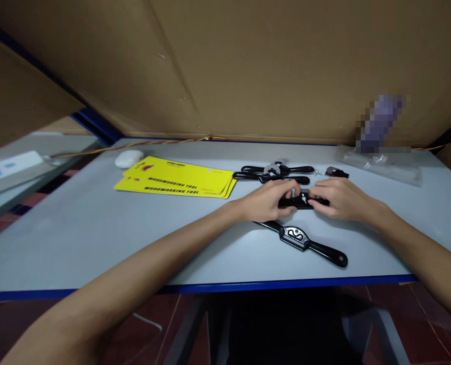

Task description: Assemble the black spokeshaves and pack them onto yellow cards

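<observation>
My left hand (269, 199) and my right hand (337, 199) are both closed on a black spokeshave (304, 199) just above or on the table. A keyhole-shaped slot shows at its middle, and a grey blade edge sticks up behind it; my fingers cover much of the handles. Nearer to me lies another black spokeshave (296, 234), set at a slant, its left end hidden by my left hand. Behind my hands rest two more spokeshaves with round grey blades (273, 171). Small silver screws (317, 172) and a pile of blades and black plates (336, 172) are beyond my right hand.
Yellow printed cards (179, 180) lie overlapped left of the tools, with a white rounded object (129, 158) behind them. A clear plastic bag (385, 166) and a blurred-out purple item (379, 124) are at the back right. Cardboard (248, 66) walls the grey table (114, 243).
</observation>
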A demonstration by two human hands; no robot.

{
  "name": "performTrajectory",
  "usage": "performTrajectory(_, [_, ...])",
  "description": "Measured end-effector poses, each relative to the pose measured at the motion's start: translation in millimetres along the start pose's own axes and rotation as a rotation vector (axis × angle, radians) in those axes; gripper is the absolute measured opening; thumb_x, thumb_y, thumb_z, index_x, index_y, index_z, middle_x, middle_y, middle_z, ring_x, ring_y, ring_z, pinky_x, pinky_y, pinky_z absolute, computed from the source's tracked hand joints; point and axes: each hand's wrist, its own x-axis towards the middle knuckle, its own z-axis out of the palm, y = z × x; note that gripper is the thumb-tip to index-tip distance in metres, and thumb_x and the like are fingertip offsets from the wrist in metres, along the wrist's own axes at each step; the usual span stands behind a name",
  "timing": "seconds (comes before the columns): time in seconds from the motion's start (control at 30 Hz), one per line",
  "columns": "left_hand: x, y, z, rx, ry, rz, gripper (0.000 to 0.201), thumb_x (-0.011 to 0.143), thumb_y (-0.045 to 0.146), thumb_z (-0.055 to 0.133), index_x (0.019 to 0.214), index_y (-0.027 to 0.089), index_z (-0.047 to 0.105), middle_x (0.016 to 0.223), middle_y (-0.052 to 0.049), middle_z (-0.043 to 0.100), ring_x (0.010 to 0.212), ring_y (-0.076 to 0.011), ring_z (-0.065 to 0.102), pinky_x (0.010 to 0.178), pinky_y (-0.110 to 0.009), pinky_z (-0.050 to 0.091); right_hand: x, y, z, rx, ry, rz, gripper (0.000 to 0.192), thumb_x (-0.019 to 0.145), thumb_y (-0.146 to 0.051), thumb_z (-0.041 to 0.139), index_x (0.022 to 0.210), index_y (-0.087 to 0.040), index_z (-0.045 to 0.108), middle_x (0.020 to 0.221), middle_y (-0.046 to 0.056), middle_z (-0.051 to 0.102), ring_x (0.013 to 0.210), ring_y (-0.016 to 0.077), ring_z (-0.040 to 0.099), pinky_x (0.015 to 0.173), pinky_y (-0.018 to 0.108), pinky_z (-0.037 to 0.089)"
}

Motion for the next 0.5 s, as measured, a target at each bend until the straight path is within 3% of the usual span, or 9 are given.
performTrajectory(0.3, [-0.8,-0.1,-1.1,-0.002,-0.001,-0.003,0.024,0.089,0.035,0.058,0.107,0.020,0.056,0.092,-0.004,0.059,0.082,-0.0183,0.055,0.080,-0.035,0.046,-0.8,0.5,0.1,-0.006,0.024,-0.008,0.024,0.100,-0.027,0.049,0.082,-0.019,0.064,0.076,0.005,0.068,0.066,0.0181,0.052,0.067,0.035,0.033])
performTrajectory(0.5, [-0.2,-0.4,-0.3,-0.009,0.004,0.009,0.023,0.089,0.035,0.058,0.106,0.021,0.055,0.093,-0.004,0.059,0.083,-0.0190,0.056,0.081,-0.036,0.047,-1.0,-0.6,1.3,-0.009,0.061,0.001,0.022,0.100,-0.027,0.049,0.098,-0.018,0.070,0.082,0.007,0.074,0.069,0.0206,0.058,0.071,0.036,0.038])
